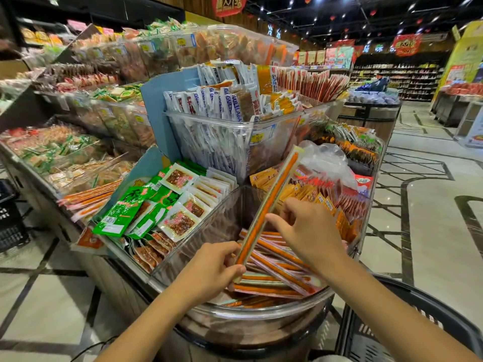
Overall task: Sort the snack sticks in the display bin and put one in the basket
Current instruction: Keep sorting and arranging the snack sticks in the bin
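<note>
A long orange snack stick (274, 197) in a clear wrapper stands tilted over the clear display bin (235, 313), its top leaning to the far right. My left hand (214, 267) is shut on its lower end. My right hand (305, 228) touches its middle with thumb and fingers spread around it. Several more orange snack sticks (277, 273) lie piled in the bin below both hands. A dark plastic basket (428, 304) sits at the lower right, under my right forearm; its inside is mostly hidden.
Green and white snack packs (156, 205) fill the compartment to the left. Orange packets (326, 194) fill the one on the right. A raised clear bin of white packets (222, 126) stands behind. A black crate (10, 218) sits at the far left on the tiled floor.
</note>
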Demonstrator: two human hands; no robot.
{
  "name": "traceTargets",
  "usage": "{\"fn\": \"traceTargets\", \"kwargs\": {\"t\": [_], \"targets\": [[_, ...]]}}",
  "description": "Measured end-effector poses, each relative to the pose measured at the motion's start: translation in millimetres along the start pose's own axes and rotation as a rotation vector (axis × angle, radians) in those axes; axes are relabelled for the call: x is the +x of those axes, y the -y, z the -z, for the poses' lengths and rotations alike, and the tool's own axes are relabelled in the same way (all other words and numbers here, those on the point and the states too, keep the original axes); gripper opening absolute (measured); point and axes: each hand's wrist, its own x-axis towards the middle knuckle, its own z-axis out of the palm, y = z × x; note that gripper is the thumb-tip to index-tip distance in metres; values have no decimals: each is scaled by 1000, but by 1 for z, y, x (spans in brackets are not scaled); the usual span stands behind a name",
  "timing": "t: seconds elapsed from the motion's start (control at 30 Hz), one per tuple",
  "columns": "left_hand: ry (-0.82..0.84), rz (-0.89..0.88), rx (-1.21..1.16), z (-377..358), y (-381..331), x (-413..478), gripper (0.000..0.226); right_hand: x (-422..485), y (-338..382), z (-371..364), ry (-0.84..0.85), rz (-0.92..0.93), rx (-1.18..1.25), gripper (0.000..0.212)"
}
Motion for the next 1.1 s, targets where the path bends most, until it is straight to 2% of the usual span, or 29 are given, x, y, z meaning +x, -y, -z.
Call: {"fn": "traceTargets", "kwargs": {"t": [0.07, 0.1, 0.17, 0.2, 0.3, 0.37, 0.53, 0.6, 0.67, 0.8, 0.9, 1.03, 1.1], "targets": [[-23, 1, 9, 0, -1, 0, 11, -5, 5, 0, 16, 264, -85, 20], [-37, -3, 13, 0, -1, 0, 12, -6, 8, -2, 58, 354, -129, 21], [-65, -15, 42, 0, -2, 0, 10, -6, 9, -10, 162, 439, -227, 43], [-85, -21, 58, 0, -2, -1, 9, -3, 10, -14, 184, 457, -278, 44], [-167, -10, 5, 1, 0, -1, 8, 7, 12, -16, 190, 447, -375, 21], [-254, 26, -118, 4, -2, -3, 12, 15, 12, -10, 159, 412, -345, 12], [-531, 140, -641, 16, -10, -6, 7, 23, 7, 6, 128, 300, -201, 4], [-588, 176, -728, 18, -7, -5, 6, 25, 5, 12, 115, 209, -145, 6], [-591, 180, -679, 18, -4, -4, 7, 28, 4, 20, 69, 83, -13, 10], [-512, 54, -357, 14, -10, 2, 12, 33, 12, 32, -48, -125, 290, 20], [-441, -27, -168, 7, -22, 9, 14, 34, 20, 35, -65, -236, 472, 24], [-318, -90, -9, -4, -43, 18, 40, 28, 26, 29, -106, -381, 773, 29], [-265, -79, 124, -11, -46, 21, 37, 21, 25, 23, -75, -443, 848, 27]]}}
